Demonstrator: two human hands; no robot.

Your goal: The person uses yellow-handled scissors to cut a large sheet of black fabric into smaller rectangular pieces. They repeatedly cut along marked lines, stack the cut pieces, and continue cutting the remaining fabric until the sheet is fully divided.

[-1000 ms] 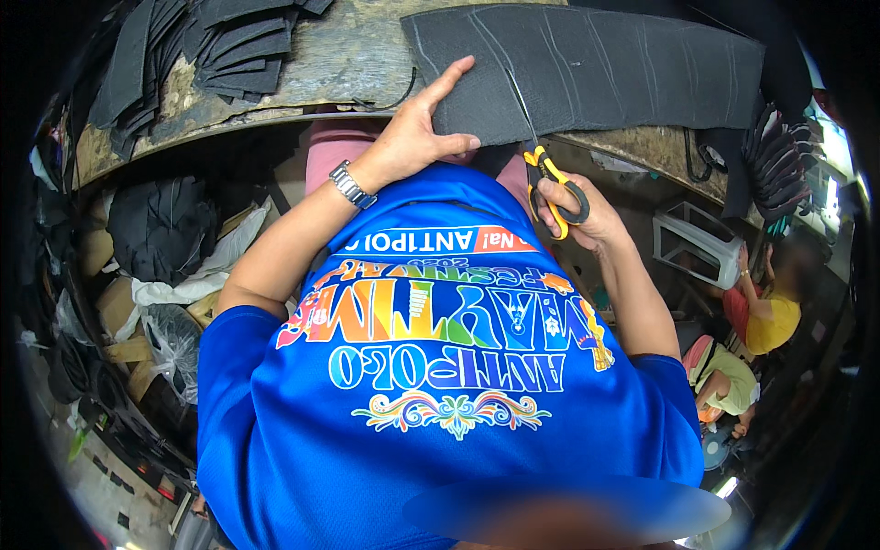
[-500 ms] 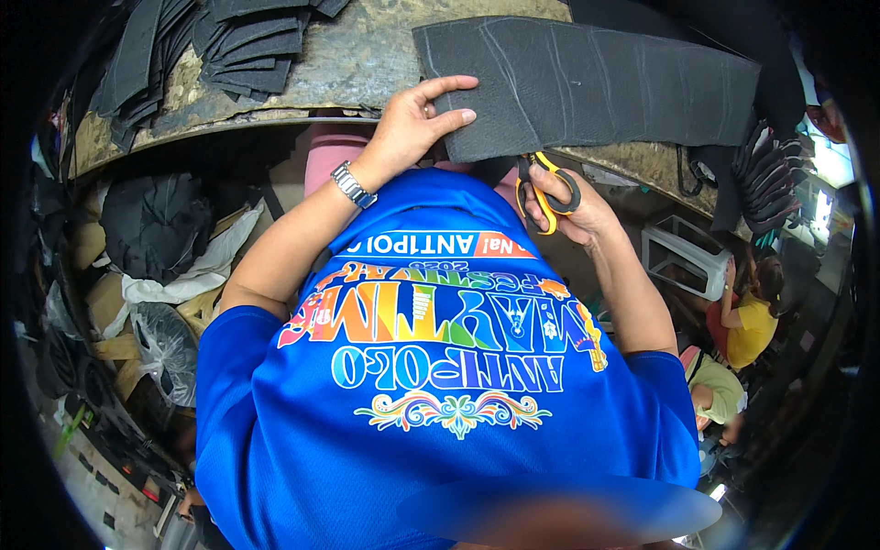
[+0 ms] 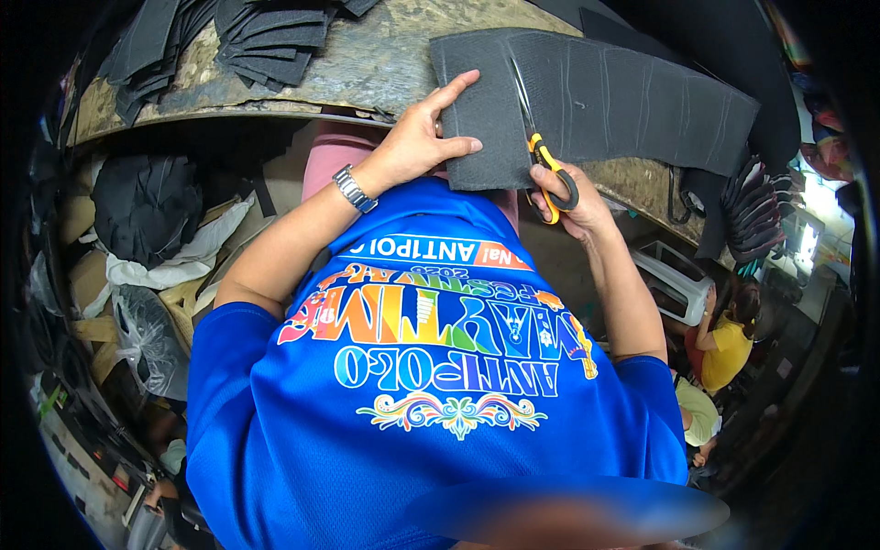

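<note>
The dark sheet (image 3: 632, 105) (marked with pale lines) lies partly on the worktop (image 3: 394, 50). The right hand (image 3: 579, 203) is wrapped around scissors (image 3: 539, 147), blades across the sheet; the left hand (image 3: 412, 142) spreads thumb and forefinger over its left end, grip unclear.

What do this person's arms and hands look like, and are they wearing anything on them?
Short, bright blue sleeves cover just the upper arms. The left wrist has a silvery watch with a metal link band, and the right wrist shows nothing worn. The left hand and right hand have no gloves.
</note>
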